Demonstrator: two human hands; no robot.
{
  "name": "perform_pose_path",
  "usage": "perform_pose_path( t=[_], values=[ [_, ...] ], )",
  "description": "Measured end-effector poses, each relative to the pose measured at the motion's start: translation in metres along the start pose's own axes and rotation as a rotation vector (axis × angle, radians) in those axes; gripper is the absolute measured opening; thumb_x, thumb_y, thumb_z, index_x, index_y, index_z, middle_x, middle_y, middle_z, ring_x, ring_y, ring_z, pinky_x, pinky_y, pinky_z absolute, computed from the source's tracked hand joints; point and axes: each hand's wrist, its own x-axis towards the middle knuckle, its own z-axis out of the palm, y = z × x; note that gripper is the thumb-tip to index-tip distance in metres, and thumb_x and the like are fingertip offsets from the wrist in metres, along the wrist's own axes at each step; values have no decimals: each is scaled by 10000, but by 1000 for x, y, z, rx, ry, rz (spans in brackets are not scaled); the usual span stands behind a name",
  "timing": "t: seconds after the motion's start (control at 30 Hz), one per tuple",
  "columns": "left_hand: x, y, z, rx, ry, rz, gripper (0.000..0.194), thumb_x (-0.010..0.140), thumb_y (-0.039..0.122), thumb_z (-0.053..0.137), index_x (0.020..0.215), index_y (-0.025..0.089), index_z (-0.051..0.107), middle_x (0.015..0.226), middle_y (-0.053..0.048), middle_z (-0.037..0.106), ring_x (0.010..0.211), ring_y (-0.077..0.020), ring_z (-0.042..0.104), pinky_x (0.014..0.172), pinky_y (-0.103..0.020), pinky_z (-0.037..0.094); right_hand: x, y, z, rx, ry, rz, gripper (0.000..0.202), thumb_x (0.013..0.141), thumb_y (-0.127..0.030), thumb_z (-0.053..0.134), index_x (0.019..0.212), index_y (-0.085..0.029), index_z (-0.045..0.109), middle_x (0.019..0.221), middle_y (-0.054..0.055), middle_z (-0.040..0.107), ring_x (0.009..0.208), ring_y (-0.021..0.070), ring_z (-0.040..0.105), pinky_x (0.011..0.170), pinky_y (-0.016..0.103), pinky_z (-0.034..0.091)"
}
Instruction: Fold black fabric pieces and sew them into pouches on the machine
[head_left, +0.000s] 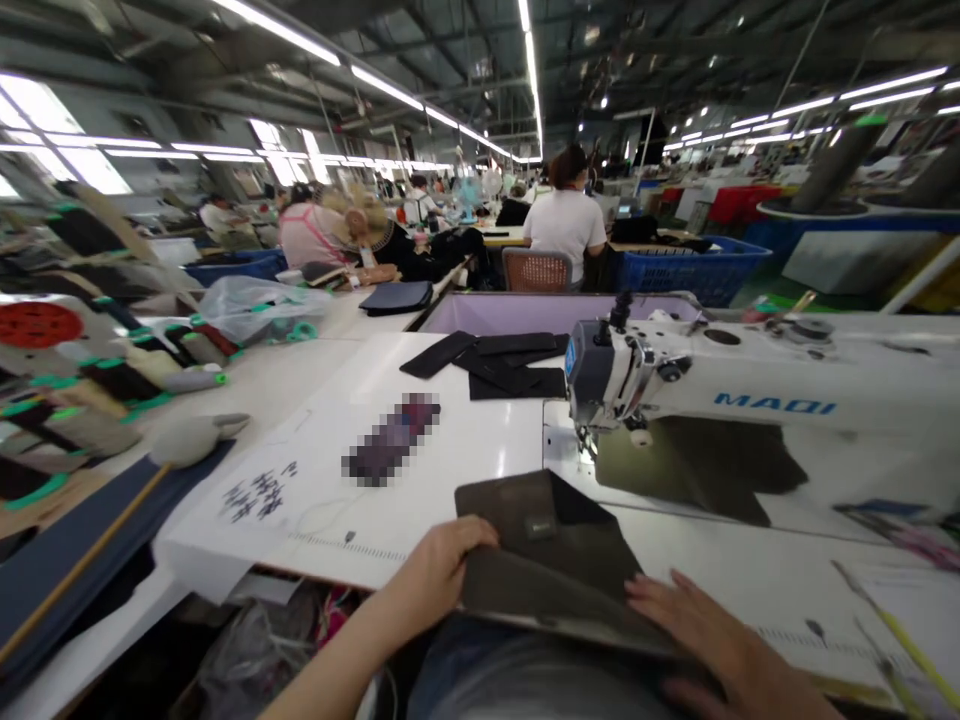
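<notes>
A dark brown fabric piece (555, 580) with a small label near its upper part lies at the table's front edge, over my lap. Part of it is folded, and a black patch shows at its upper right. My left hand (446, 565) pinches its left edge, fingertips on top. On the right side, my right hand (712, 635) rests against the fabric with fingers stretched out and apart; its lower part is blurred. Just beyond the fabric stands the needle area of a white sewing machine (735, 365). Another dark olive fabric piece (697, 465) lies under the machine's arm.
Black fabric strips (502, 360) lie behind on the white table (480, 450), near a pixelated object (394, 440). Small dark pieces (259, 490) are grouped at left. Thread cones (112, 385) stand far left. A co-worker (566, 215) sits ahead beside a blue basket (686, 268).
</notes>
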Motion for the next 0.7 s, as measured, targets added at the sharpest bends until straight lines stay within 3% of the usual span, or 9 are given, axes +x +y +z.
perform_pose_path(
  t=[0.07, 0.17, 0.23, 0.3, 0.4, 0.5, 0.57, 0.7],
  values=[
    [7, -1, -4, -64, -17, -12, 250, 770, 74, 374, 837, 160, 600, 1009, -38, 601, 922, -140, 554, 820, -245, 420, 11, -5, -11, 47, -40, 49, 280, 790, -264, 447, 1007, -235, 620, 1075, 35, 614, 1048, 193, 530, 950, 365, 380],
    [14, -3, -7, -82, -63, -37, 234, 813, 137, 386, 857, 161, 615, 1074, -42, 583, 960, -154, 547, 853, -255, 414, 32, -9, -22, 163, 11, 183, 258, 836, -283, 391, 919, -212, 625, 959, 48, 647, 909, 176, 592, 794, 294, 483],
    [15, -5, -10, -80, -57, -54, 244, 828, 146, 377, 902, 164, 609, 1083, -36, 579, 959, -151, 547, 855, -253, 416, 42, -14, -26, 227, 42, 249, 255, 845, -314, 392, 908, -209, 615, 911, 46, 652, 843, 171, 606, 720, 266, 496],
    [15, -9, -13, -78, -25, -61, 253, 841, 150, 364, 929, 169, 600, 1108, -31, 566, 972, -148, 542, 863, -254, 415, 47, -20, -30, 276, 42, 220, 248, 844, -316, 395, 897, -209, 613, 913, 50, 650, 848, 173, 603, 728, 267, 489],
    [11, -17, -18, -47, -42, -43, 244, 858, 181, 368, 933, 175, 600, 1133, -29, 557, 1012, -151, 528, 896, -265, 404, 52, -28, -36, 317, -150, 68, 209, 819, -317, 439, 866, -225, 621, 1074, 58, 602, 982, 186, 557, 829, 299, 455],
    [8, -21, -21, 2, -138, -26, 235, 862, 210, 388, 952, 175, 603, 1170, -33, 541, 1061, -160, 508, 927, -275, 395, 59, -28, -37, 279, -327, 34, 306, 780, -404, 507, 1011, -224, 593, 1216, 82, 512, 1097, 210, 484, 906, 347, 410],
    [7, -22, -22, 25, -170, -31, 254, 870, 227, 386, 1024, 180, 583, 1197, -36, 524, 1081, -161, 497, 938, -282, 393, 63, -22, -32, 187, -298, 83, 459, 781, -451, 496, 1158, -190, 516, 1293, 127, 426, 1163, 237, 418, 944, 392, 370],
    [8, -22, -23, 45, -178, -38, 318, 875, 235, 379, 1163, 188, 504, 1192, -46, 529, 1087, -163, 497, 954, -305, 391, 66, -9, -23, 16, -46, 269, 490, 852, -426, 368, 1235, -129, 438, 1367, 179, 288, 1183, 258, 391, 920, 412, 392]
  ],
)
